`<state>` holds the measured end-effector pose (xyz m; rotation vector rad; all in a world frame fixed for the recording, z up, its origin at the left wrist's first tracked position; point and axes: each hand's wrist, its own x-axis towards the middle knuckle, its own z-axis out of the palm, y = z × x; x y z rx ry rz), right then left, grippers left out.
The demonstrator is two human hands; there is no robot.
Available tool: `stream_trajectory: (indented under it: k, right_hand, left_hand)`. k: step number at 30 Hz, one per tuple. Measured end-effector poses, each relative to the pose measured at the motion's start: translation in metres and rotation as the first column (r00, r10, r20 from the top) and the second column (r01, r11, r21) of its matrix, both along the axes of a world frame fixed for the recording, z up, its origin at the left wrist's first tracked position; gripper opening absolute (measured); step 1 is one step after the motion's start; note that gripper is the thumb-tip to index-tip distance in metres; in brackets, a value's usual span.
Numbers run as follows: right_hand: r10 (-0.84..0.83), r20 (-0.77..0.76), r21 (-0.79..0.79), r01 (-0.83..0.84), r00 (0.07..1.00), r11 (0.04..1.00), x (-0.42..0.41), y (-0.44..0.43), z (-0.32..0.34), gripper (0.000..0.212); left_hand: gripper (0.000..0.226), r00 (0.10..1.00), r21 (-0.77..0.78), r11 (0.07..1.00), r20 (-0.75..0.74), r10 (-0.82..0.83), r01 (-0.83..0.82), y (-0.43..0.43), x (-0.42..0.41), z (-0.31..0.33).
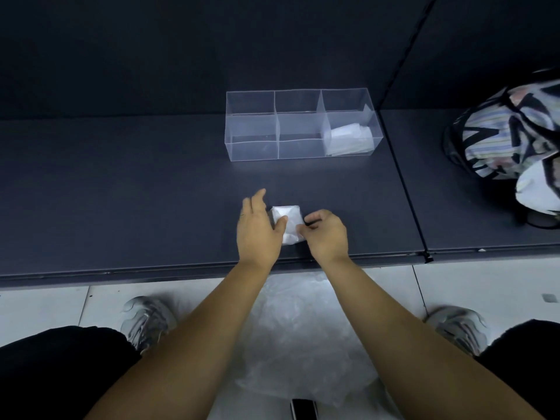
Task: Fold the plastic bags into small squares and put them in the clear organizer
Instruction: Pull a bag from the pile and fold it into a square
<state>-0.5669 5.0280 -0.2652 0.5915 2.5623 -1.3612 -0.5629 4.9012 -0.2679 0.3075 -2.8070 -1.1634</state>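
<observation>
A white plastic bag folded into a small square (pixel 289 222) lies on the dark shelf near its front edge. My left hand (pixel 257 228) rests flat against the bag's left side, thumb pressing on it, fingers spread. My right hand (pixel 325 233) pinches the bag's right edge with curled fingers. Farther back stands the clear organizer (pixel 254 147) with three compartments. Its right compartment holds folded white bags (pixel 350 139); the left and middle ones look empty.
A patterned cloth bag (pixel 512 131) with white plastic sits on the shelf at the right. Crumpled clear plastic bags (pixel 303 328) lie on the tiled floor between my shoes. A dark wall rises behind the organizer.
</observation>
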Motion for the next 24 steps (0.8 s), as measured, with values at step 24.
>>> stream_trajectory:
  k: [24]
  right_hand:
    - [0.112,-0.086,-0.364,-0.136,0.990,0.921,0.022,0.014,0.009,0.035]
  left_hand:
    - [0.055,0.973,0.549,0.811,0.203,0.106,-0.203,0.005,0.016,0.010]
